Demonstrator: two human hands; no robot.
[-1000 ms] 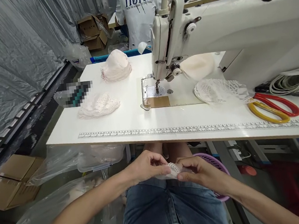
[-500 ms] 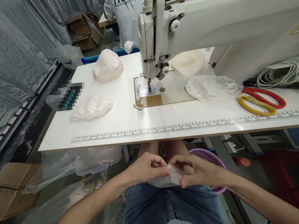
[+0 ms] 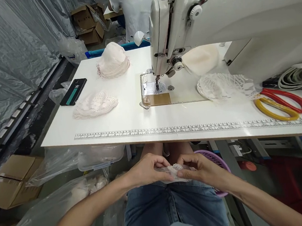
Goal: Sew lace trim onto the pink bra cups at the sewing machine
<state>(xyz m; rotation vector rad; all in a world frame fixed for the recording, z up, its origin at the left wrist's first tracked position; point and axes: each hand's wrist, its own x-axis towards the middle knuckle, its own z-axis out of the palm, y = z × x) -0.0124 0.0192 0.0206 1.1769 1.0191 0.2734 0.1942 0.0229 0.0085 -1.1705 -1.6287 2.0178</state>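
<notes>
Over my lap, just below the table's front edge, a small piece of white lace fabric [image 3: 175, 171] is pinched between both hands. My left hand [image 3: 153, 168] has its thumb and fingers closed on the left side of the lace. On the right side, my right hand [image 3: 197, 167] grips it, thumb in front. The fingers partly cover the lace, so its full shape is hidden. Above the hands stands a white sewing machine [image 3: 211, 16], its presser foot [image 3: 157, 84] over the metal needle plate. Nothing lies under the foot.
On the white table [image 3: 130, 122] are lace pieces [image 3: 96, 105], stacked pale cups [image 3: 113, 61], more white lace [image 3: 225, 86], scissors [image 3: 277, 108] with red and yellow handles, and a phone [image 3: 73, 92]. A purple basket [image 3: 215, 158] stands beside my leg. A person [image 3: 138, 17] sits beyond the table.
The view has shifted slightly, so the machine and scissors appear further right and larger. Both hands have turned the lace, and the right thumb now presses on its front.
</notes>
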